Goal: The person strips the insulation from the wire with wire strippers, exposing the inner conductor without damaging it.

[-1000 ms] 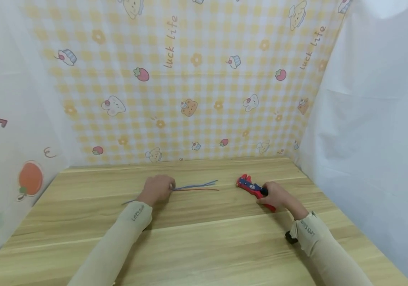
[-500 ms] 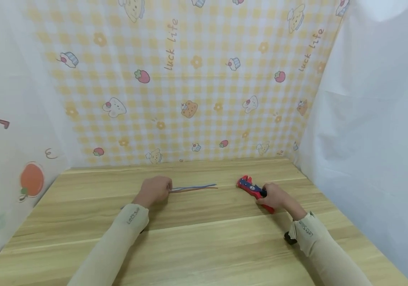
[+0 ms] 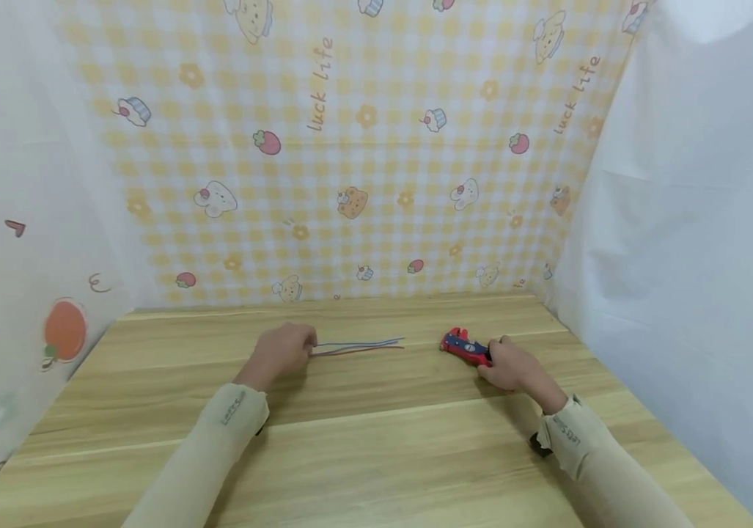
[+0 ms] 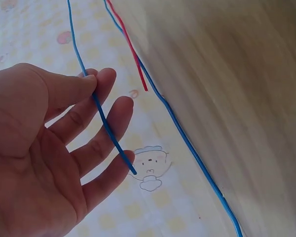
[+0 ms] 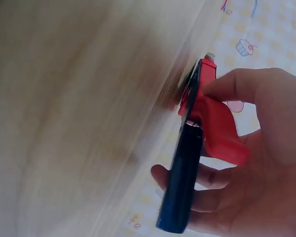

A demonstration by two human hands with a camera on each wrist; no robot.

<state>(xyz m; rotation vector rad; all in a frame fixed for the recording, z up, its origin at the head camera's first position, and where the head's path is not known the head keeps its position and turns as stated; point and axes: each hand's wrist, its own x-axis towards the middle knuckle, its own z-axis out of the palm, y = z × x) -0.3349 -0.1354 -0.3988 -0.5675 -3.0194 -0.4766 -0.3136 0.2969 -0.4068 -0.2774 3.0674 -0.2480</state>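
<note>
A red-and-blue hand tool is in the right hand, over the far right part of the wooden tabletop; its red head has a notch, and a dark blue plate with a pale round spot covers its side. The left hand, well apart from it, has thin, smooth wires, two blue and one red, reaching out toward the tool without touching it. The left wrist view shows what the head view hides: thumb and forefinger pinch one blue wire, whose cut end slants down across the other fingers. There the red wire ends just beside the second blue wire, which runs on out of the frame. Only the right wrist view shows the tool's dark, straight handle standing apart from the curved red handle; the thumb presses the red body while the fingers reach behind the dark handle, holding the tool.
</note>
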